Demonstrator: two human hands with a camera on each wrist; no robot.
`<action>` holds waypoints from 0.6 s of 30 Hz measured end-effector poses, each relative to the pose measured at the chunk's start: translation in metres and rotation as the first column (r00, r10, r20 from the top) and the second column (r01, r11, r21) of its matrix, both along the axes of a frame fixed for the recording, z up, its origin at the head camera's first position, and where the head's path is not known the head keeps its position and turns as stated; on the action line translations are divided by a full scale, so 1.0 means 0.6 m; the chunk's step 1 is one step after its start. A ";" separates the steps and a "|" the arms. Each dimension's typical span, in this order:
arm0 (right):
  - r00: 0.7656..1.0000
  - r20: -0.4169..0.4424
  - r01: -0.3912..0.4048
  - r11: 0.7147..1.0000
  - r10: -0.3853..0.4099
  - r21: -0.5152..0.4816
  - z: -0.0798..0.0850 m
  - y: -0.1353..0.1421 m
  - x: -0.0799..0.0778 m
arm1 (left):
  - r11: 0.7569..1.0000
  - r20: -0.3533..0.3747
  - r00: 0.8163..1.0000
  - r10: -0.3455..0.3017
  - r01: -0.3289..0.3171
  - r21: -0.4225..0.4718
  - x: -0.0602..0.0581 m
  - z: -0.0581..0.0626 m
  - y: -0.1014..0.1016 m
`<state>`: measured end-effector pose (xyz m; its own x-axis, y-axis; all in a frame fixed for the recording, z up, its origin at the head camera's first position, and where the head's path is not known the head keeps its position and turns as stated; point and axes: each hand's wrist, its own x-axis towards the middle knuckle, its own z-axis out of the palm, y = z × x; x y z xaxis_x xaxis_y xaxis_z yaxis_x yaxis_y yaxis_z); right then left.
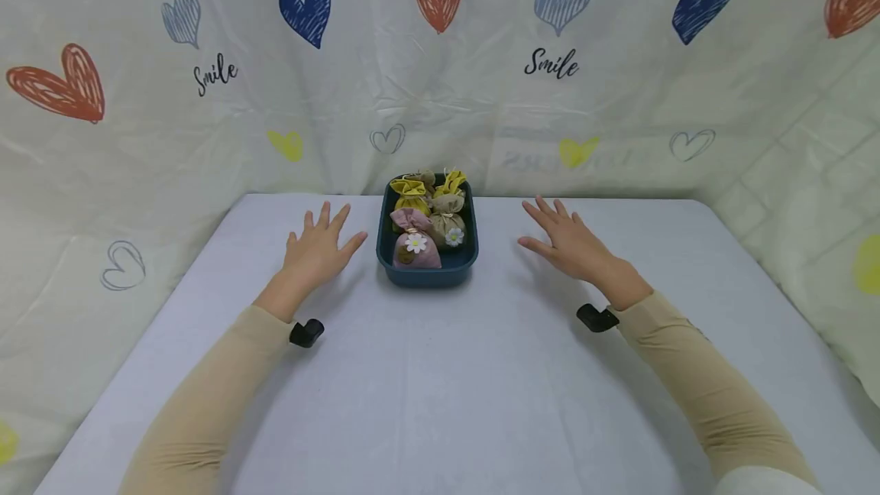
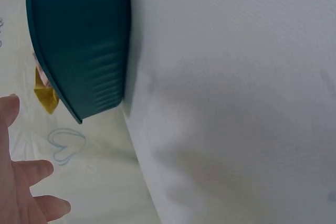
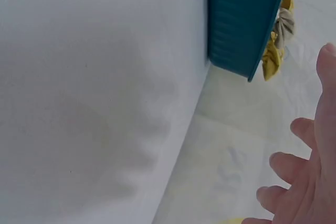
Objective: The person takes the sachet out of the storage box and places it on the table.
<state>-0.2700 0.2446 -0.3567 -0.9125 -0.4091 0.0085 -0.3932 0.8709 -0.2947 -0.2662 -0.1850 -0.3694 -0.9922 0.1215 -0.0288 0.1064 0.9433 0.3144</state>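
A dark teal plastic basket (image 1: 426, 279) stands at the back middle of the table, holding several small drawstring pouches. In front lies a pink pouch (image 1: 428, 257) with a white flower on it; beside it sits a beige pouch (image 1: 447, 224), also with a flower. Yellow pouches (image 1: 410, 189) are behind them. To the basket's left, my left hand (image 1: 316, 252) hovers over the table with fingers spread, holding nothing. My right hand (image 1: 572, 243) does the same on the other side, apart from the basket. Both wrist views show the basket's side wall (image 2: 84, 40).
A white cloth covers the table (image 1: 440, 388). Right behind its far edge hangs a pale curtain (image 1: 481, 98) printed with hearts and the word Smile. Each wrist bears a small black camera (image 1: 596, 318).
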 end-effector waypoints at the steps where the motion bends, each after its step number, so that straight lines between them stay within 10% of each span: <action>1: 1.000 -0.002 -0.005 1.000 0.005 -0.011 0.001 0.002 0.001 | 1.000 -0.001 1.000 -0.003 0.003 -0.005 0.001 0.001 -0.001; 18: 0.990 -0.092 -0.119 0.984 0.107 -0.134 0.014 -0.020 0.027 | 0.997 -0.043 0.997 -0.071 0.070 -0.037 0.023 0.013 0.006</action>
